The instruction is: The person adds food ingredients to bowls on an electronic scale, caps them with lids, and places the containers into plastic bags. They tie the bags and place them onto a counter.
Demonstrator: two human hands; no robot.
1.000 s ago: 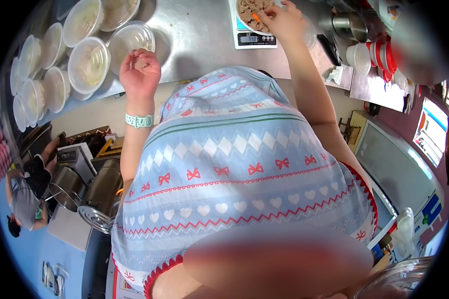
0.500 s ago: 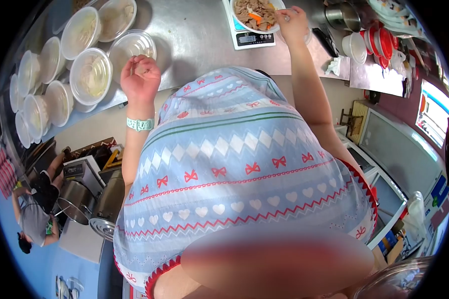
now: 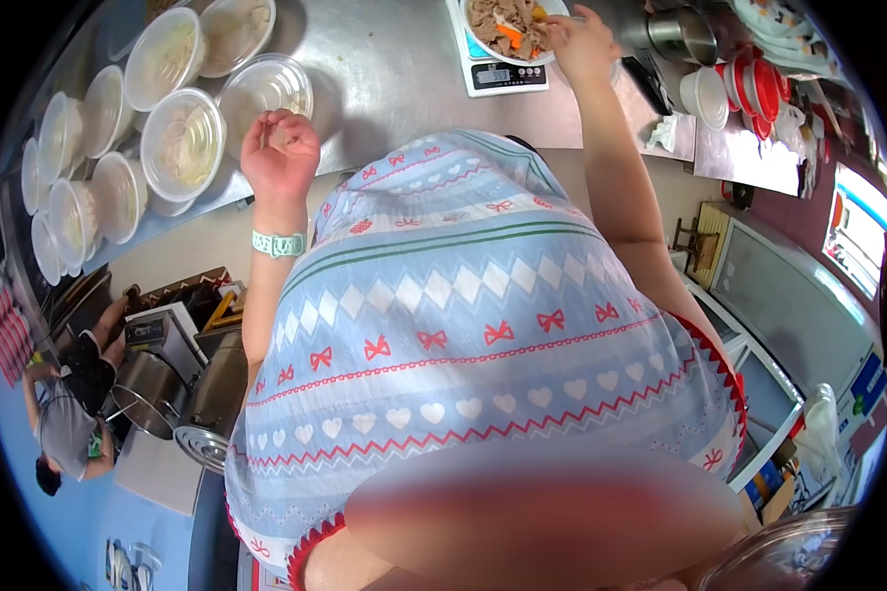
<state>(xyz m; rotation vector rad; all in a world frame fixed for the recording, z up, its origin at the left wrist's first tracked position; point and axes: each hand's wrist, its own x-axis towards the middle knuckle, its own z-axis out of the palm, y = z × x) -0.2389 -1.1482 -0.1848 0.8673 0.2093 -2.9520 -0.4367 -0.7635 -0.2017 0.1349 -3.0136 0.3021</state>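
My right hand is at the right rim of a white bowl, its fingers bent together over the food. Sliced meat with orange and yellow pieces fills the bowl. Whatever the fingertips hold is hidden. Under the bowl is a white digital scale with a lit display. My left hand, palm up, has its fingers curled in and nothing visible in them. It is in front of a clear-lidded tub and near another lidded tub.
Several lidded tubs crowd the left of the steel counter. A steel pot, a white tub and red-rimmed containers stand at right. Tall steel pots and another person are at lower left.
My right hand has shifted slightly and its fingertips now reach over the food. A yellow piece shows near them, and the scale's display has changed. The left hand stays almost still.
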